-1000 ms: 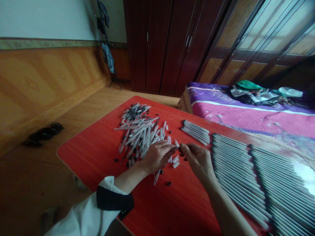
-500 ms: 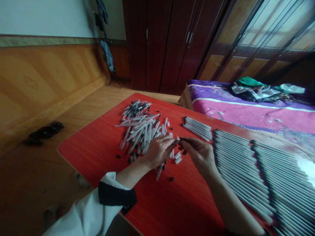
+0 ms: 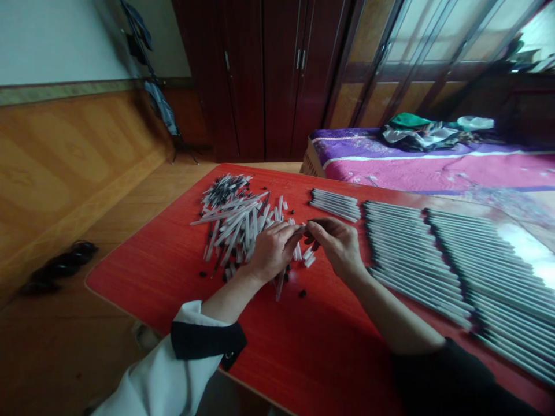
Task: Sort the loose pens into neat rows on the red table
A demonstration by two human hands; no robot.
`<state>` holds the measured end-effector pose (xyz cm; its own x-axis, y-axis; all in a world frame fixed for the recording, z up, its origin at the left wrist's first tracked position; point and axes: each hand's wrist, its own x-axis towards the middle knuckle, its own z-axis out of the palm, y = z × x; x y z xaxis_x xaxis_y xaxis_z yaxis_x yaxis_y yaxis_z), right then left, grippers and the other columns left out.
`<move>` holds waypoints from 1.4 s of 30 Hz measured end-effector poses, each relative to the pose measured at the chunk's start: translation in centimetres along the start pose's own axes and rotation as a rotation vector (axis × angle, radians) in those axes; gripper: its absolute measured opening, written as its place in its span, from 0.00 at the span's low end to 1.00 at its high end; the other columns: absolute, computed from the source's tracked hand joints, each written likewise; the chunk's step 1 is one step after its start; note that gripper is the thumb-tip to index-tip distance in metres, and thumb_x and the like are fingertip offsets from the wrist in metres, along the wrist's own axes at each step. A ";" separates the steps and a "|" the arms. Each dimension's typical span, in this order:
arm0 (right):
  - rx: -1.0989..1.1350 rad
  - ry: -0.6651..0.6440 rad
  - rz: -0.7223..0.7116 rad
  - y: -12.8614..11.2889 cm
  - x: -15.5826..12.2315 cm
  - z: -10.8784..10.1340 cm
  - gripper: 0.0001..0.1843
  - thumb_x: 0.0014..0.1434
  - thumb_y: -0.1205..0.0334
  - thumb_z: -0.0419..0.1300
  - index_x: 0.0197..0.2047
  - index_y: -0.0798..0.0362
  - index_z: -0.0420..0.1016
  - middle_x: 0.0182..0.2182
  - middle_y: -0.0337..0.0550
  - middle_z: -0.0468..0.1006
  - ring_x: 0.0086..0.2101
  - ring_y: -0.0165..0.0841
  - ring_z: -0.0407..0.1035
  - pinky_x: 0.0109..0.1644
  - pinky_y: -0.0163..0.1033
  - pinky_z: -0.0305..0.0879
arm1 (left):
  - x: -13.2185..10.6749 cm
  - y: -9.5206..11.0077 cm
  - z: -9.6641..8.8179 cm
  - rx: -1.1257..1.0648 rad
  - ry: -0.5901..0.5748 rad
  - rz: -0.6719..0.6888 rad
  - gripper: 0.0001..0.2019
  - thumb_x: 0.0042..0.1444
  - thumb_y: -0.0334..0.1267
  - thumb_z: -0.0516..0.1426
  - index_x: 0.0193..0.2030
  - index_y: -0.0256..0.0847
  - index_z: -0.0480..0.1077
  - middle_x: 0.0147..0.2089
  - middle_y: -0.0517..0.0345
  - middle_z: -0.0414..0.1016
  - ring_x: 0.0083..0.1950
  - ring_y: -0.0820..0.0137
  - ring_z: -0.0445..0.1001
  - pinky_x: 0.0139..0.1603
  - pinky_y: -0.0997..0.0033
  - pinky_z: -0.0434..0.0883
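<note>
My left hand (image 3: pixel 274 247) is closed in a pinch on a small pale tube piece (image 3: pixel 302 229), just left of my right hand's fingertips. My right hand (image 3: pixel 338 245) pinches at the same spot, fingers pressed together; what lies between them is too small to make out. Under and behind my left hand spreads a loose pile of white translucent tubes (image 3: pixel 236 225). Short clear pieces (image 3: pixel 309 258) lie between the two hands on the red table (image 3: pixel 321 335). A small black cap (image 3: pixel 302 293) sits nearer to me.
Black-ended sticks lie in rows on the right: a small far group (image 3: pixel 335 205), a middle row (image 3: pixel 411 260) and a right row (image 3: pixel 507 283). Thin dark-and-clear parts (image 3: pixel 225 190) are heaped at the far left. A bed (image 3: pixel 416 167) and a wardrobe (image 3: pixel 260 86) stand beyond.
My view has turned a little to the right, so the scene sits further left. Both hands stay together at the fingertips, still pinching.
</note>
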<state>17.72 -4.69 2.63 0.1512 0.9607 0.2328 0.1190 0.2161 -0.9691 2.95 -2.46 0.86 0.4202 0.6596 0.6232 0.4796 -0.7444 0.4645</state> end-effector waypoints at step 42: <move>0.273 0.004 0.140 1.4 -0.3 0.3 0.15 0.44 0.54 0.63 0.22 0.60 0.72 0.13 0.37 0.70 0.12 0.24 0.62 0.13 0.29 0.58 | -0.4 -1.0 0.9 0.216 0.041 0.135 0.12 0.59 0.38 0.52 0.45 0.39 0.73 0.33 0.52 0.74 0.37 0.68 0.71 0.40 0.69 0.67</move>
<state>17.55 -4.67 1.20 0.1512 0.9839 0.0954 -0.1714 0.1211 -0.9777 2.98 -1.93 -0.37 0.4625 0.5477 0.6972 0.5765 -0.7832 0.2329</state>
